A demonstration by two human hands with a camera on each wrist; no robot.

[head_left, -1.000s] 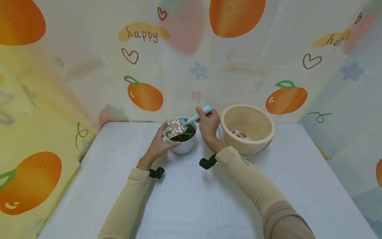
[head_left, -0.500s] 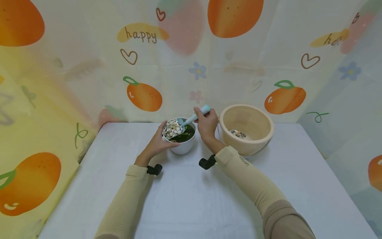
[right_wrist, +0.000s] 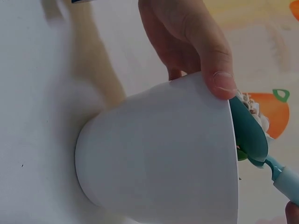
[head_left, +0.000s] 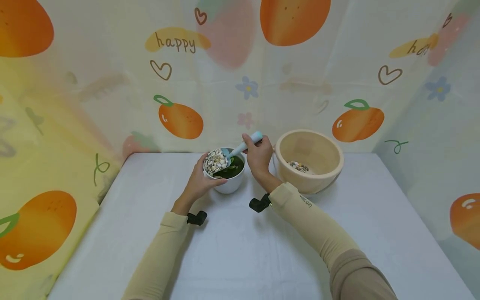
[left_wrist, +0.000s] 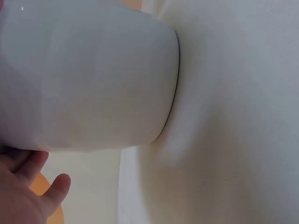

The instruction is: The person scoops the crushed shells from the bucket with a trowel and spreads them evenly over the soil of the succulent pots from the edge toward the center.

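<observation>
A white flowerpot (head_left: 230,183) stands on the table, with dark soil and some green leaves inside. My left hand (head_left: 198,180) grips it from the left, its thumb over the near rim; the right wrist view shows that thumb (right_wrist: 219,70) on the rim. My right hand (head_left: 260,158) holds a light-blue hand trowel (head_left: 245,146) by the handle. The trowel's blade, heaped with pale pebbles (head_left: 215,161), lies over the left part of the pot's mouth. From the right wrist, the teal underside of the blade (right_wrist: 250,130) shows just beyond the rim.
A large beige planter (head_left: 328,171) stands right of the pot, close to my right hand, with a small pile of mixed pebbles (head_left: 298,166) at its bottom. A white cloth covers the table (head_left: 232,254). Behind it hangs a fruit-printed curtain (head_left: 221,96).
The trowel with its pebbles has shifted very slightly to the left over the pot. Both hands keep their holds, and the planter stays where it was.
</observation>
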